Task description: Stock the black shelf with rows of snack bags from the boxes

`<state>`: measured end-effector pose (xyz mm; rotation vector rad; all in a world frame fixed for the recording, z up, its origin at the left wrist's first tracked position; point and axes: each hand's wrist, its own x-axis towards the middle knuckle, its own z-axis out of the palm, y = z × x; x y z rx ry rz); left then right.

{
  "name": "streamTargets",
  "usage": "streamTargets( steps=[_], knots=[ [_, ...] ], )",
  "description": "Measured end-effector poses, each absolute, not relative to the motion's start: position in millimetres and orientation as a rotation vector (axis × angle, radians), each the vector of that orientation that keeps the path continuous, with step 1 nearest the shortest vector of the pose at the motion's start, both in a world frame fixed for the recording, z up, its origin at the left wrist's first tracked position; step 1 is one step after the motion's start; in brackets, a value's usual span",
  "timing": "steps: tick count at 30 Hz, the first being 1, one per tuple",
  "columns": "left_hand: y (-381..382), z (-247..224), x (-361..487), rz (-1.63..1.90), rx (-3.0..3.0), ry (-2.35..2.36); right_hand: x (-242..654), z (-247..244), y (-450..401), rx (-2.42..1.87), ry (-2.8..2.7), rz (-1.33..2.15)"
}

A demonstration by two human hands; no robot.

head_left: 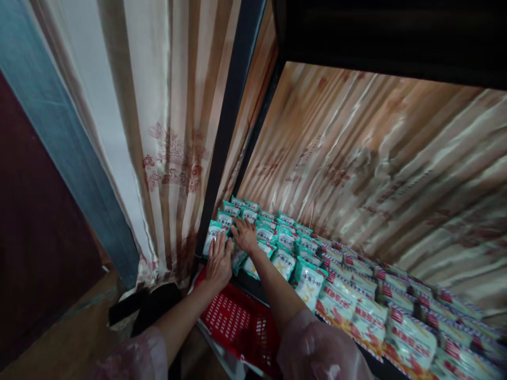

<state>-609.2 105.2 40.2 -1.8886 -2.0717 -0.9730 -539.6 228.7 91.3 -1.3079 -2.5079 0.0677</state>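
Note:
My left hand (220,259) lies with its fingers stretched out over the front of a green-and-white snack bag (212,232) at the left end of the shelf. Just right of it, my right hand (246,236) reaches over the rows, its fingers apart and touching or close above the tops of the green bags. Neither hand is seen gripping a bag. More green-topped snack bags (285,262) stand upright in rows around my hands, and the right forearm covers part of the front row.
A red plastic basket (229,316) sits below the shelf edge, under my forearms. Red-and-white snack bags (410,338) fill the shelf to the right. A dark metal post (231,116) rises at the left, beside a printed curtain (170,158). Another curtain (356,153) hangs behind.

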Motion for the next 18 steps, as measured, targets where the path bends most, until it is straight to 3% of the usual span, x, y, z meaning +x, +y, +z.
streamTargets(
  steps=[18],
  knots=[
    [86.3,51.0,-616.2,-0.896,-1.930,-2.146,-542.2,103.1,225.3,-1.261,-2.699,0.080]
  ],
)
